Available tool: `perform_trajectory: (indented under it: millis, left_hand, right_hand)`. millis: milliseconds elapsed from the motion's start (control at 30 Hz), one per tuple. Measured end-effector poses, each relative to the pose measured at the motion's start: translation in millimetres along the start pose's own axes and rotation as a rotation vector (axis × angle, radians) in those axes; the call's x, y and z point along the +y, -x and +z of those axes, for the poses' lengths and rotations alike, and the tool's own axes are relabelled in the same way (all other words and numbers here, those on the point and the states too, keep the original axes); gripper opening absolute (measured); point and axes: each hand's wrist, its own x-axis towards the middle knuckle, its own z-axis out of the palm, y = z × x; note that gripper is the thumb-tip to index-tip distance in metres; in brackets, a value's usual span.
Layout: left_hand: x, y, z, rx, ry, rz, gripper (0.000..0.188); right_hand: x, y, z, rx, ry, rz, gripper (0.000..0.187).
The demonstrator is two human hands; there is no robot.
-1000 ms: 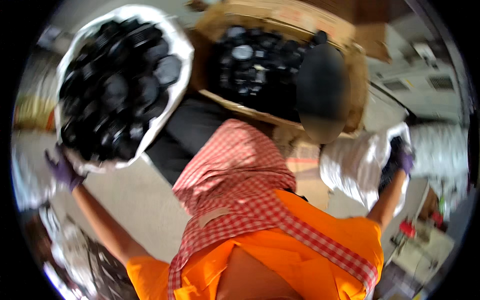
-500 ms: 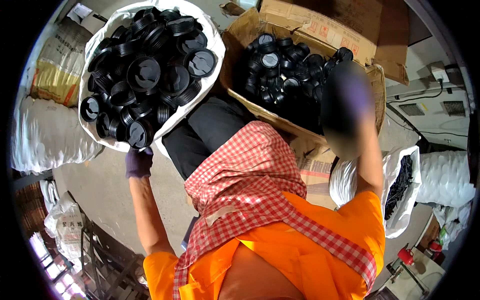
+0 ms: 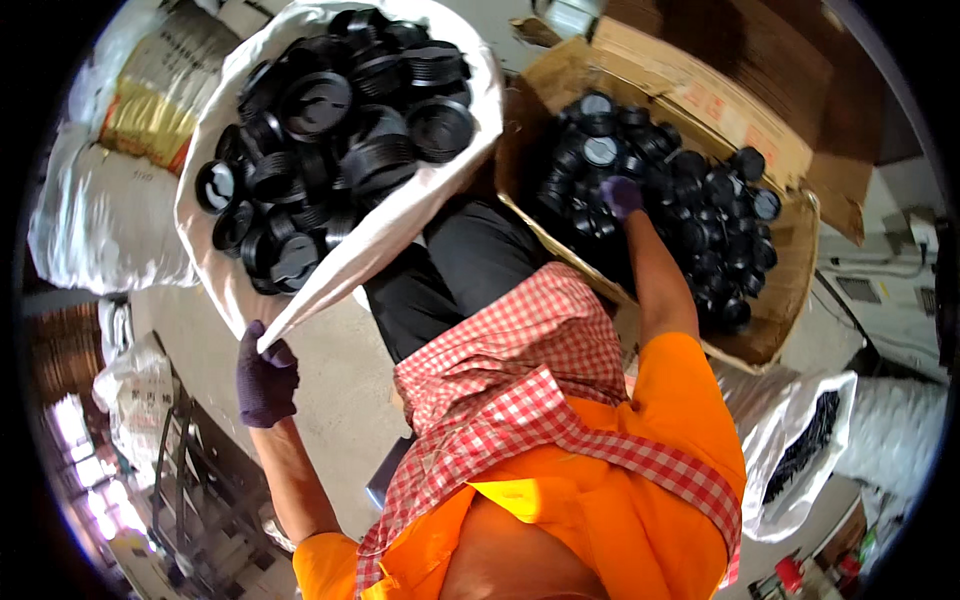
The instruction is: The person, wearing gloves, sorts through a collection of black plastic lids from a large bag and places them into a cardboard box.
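My left hand (image 3: 267, 378), in a purple knit glove, is closed on the rim of a white sack (image 3: 340, 268) and draws the edge down to a point. Round black plastic caps (image 3: 316, 106) with ribbed sides fill the sack. To the right stands an open cardboard box (image 3: 788, 300) holding smaller black caps (image 3: 705, 225). My right hand (image 3: 623, 197), gloved the same way, reaches down among these smaller caps. Its fingers are mostly hidden there, so a hold on any cap cannot be made out.
Stuffed white sacks (image 3: 105, 225) stand at the far left. The box's raised flap (image 3: 700, 90) leans at the back. At the lower right, an open white bag (image 3: 765, 510) holds thin black pieces. A dark metal frame (image 3: 180, 490) stands at the lower left.
My right hand has moved left and down into the box; the large blurred dark shape at it is gone. My left hand has pulled the sack's rim toward me. The view has shifted.
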Motion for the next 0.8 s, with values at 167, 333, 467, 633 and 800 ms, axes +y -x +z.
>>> perform_trajectory:
  millis: [167,333,467,633,800]
  left_hand:
    - [-13,11,9,0.147,-0.623,0.9,0.021]
    - [-70,69,98,-0.636,-0.817,1.162,0.04]
    - [-149,46,194,-0.732,-0.639,0.541,0.069]
    - [-168,35,219,-1.035,-0.527,-0.324,0.044]
    - [-174,23,185,-1.14,-0.578,-0.331,0.034]
  right_hand:
    - [-12,46,-71,0.296,0.213,0.157,0.024]
    - [-59,142,-169,0.738,-0.777,-0.01,0.015]
    - [-127,230,-240,0.476,-0.86,-0.153,0.012]
    - [-142,267,-229,0.5,-0.743,-0.565,0.023]
    - [-143,250,-209,0.493,-0.536,-0.748,0.048]
